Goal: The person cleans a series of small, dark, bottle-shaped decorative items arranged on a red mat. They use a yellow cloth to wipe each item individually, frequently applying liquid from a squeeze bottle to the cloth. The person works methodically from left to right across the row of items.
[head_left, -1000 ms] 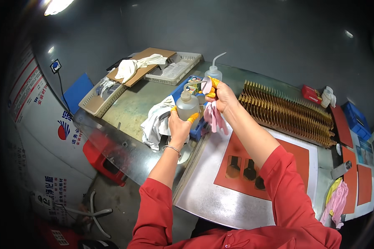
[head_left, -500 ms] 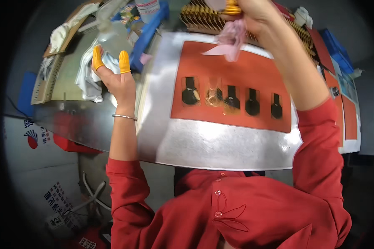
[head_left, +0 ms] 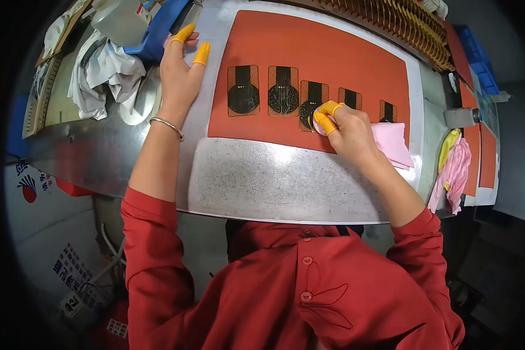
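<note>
My right hand [head_left: 351, 133], with yellow finger cots, is closed on a pink cloth [head_left: 392, 143]. A bunched part of the cloth presses on the third flat black piece [head_left: 314, 90], a round disc with a straight stem inside a patterned see-through rectangle. On its left lie two like pieces, the first [head_left: 243, 96] and the second [head_left: 283, 98], their discs streaked. A fourth piece [head_left: 350, 96] is partly hidden by my hand, and the cloth covers part of the fifth [head_left: 388, 109]. My left hand [head_left: 181, 76], also in yellow finger cots, is open and empty beside the blue tray.
An orange mat [head_left: 318, 44] lies on the metal-topped table [head_left: 274, 186]. A long rack of thin plates [head_left: 385, 23] runs along the back right. At left are the blue tray [head_left: 160, 32], a translucent bottle [head_left: 119, 23] and white cloths [head_left: 108, 76]. Pink and yellow cloths [head_left: 454, 163] hang at right.
My right hand has come down from the rack at the back, bringing the pink cloth onto the third piece. My left hand has moved towards the blue tray, still open. The view has shifted.
</note>
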Demonstrator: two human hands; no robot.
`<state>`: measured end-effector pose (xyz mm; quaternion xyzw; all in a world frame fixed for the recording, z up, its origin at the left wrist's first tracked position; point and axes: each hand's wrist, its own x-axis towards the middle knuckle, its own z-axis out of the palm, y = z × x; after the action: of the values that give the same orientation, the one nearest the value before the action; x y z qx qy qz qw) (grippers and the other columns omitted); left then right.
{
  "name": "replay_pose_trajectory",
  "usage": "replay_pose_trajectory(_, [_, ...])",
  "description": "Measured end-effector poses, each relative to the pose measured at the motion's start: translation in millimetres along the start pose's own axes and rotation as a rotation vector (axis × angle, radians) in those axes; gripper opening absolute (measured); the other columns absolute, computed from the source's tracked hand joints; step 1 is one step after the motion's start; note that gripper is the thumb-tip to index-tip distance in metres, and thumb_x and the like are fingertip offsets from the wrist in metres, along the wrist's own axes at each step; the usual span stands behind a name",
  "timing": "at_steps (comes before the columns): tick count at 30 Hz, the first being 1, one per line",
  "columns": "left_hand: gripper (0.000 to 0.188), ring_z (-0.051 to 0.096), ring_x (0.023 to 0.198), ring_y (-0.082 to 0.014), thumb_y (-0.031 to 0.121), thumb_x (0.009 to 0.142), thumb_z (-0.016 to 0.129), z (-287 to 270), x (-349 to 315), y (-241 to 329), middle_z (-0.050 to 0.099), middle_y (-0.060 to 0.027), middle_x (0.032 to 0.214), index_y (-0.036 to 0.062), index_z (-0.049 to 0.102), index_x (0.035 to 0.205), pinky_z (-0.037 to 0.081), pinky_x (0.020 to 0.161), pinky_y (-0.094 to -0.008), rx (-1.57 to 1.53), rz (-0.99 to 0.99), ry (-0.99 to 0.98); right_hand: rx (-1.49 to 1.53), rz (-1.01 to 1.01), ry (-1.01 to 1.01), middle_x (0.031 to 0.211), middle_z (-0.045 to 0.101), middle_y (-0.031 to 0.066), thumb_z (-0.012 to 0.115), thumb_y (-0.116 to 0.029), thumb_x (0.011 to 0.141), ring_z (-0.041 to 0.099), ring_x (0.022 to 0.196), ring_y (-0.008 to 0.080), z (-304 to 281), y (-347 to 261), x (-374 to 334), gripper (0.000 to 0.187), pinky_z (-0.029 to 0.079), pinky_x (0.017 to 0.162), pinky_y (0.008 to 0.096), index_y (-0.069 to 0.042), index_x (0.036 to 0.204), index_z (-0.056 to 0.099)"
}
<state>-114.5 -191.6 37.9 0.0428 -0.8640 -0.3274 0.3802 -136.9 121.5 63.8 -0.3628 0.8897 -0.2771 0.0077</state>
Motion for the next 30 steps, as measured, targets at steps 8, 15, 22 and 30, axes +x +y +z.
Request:
replay_pose_trajectory(8, [0.035, 0.058, 0.089, -0.0139, 0.004, 0.082, 0.059, 5, -5, -8, 0.061, -0.0089, 0.103, -0.0002, 0.053, 0.116, 0.045, 0.085, -0.0271, -0.028, -0.12, -0.059, -0.1, 0.111, -0.05, 0.073, 0.061, 0.0157, 0.063, -0.015, 0.08, 0.06, 0.065, 0.0318, 5, -10, 4, 0.013, 0.046, 0.058, 0.0392, -0.002, 0.084, 0.062])
replay_pose_trajectory(15, [0.034, 0.058, 0.089, -0.0135, 0.005, 0.081, 0.06, 7, -7, -11, 0.061, -0.0086, 0.102, -0.0004, 0.055, 0.114, 0.045, 0.084, -0.0269, 0.003, -0.126, -0.089, -0.205, 0.086, -0.009, 0.074, 0.061, 0.0168, 0.064, -0.011, 0.077, 0.061, 0.065, 0.0317, 8, -12, 10, 0.011, 0.047, 0.058, 0.0376, -0.003, 0.084, 0.065])
replay_pose_trajectory(22, [0.033, 0.058, 0.084, -0.0191, 0.014, 0.079, 0.063, 9, -3, -17, 0.062, -0.0075, 0.095, 0.0018, 0.057, 0.109, 0.045, 0.078, -0.0314, -0.013, -0.08, -0.028, -0.241, 0.058, 0.016, 0.072, 0.061, 0.0168, 0.063, -0.013, 0.077, 0.061, 0.065, 0.0323, 9, -7, 19, 0.012, 0.047, 0.058, 0.0386, -0.003, 0.083, 0.065])
replay_pose_trajectory(30, [0.033, 0.059, 0.084, -0.0189, 0.013, 0.079, 0.063, 9, -5, -13, 0.062, -0.0085, 0.095, 0.0013, 0.057, 0.109, 0.045, 0.078, -0.0314, -0.05, -0.156, -0.028, -0.267, -0.027, 0.02, 0.067, 0.059, 0.0159, 0.064, -0.014, 0.076, 0.059, 0.06, 0.0312, 11, -3, 11, 0.011, 0.046, 0.054, 0.0394, -0.004, 0.079, 0.065])
